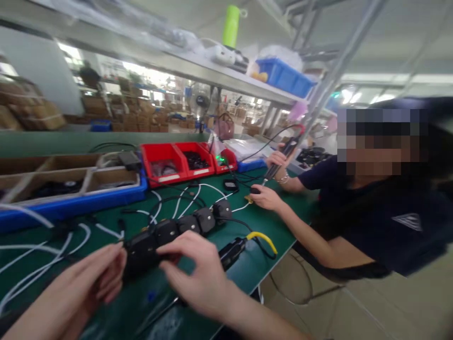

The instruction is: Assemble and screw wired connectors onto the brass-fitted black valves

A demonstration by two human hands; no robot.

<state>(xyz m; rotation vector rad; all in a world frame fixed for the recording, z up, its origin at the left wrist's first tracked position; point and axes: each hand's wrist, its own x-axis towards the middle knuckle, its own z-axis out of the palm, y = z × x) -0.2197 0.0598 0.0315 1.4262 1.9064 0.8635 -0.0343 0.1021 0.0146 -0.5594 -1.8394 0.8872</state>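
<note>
A row of black adapter blocks (184, 226) lies on the green bench mat (247, 269). My left hand (88, 283) has its fingers pressed together against the left end of the nearest black block (141, 250). My right hand (198, 269) grips the same block from the right, fingers curled over its top. A black tool with a yellow cable (247, 243) lies just right of my right hand.
White and black cables (53, 255) sprawl across the mat. Red bins (177, 163) and a blue tray with cardboard dividers (71, 189) stand behind. A co-worker on the right holds a tool (283, 158) over a small part. A shelf overhead carries a blue bin (283, 75).
</note>
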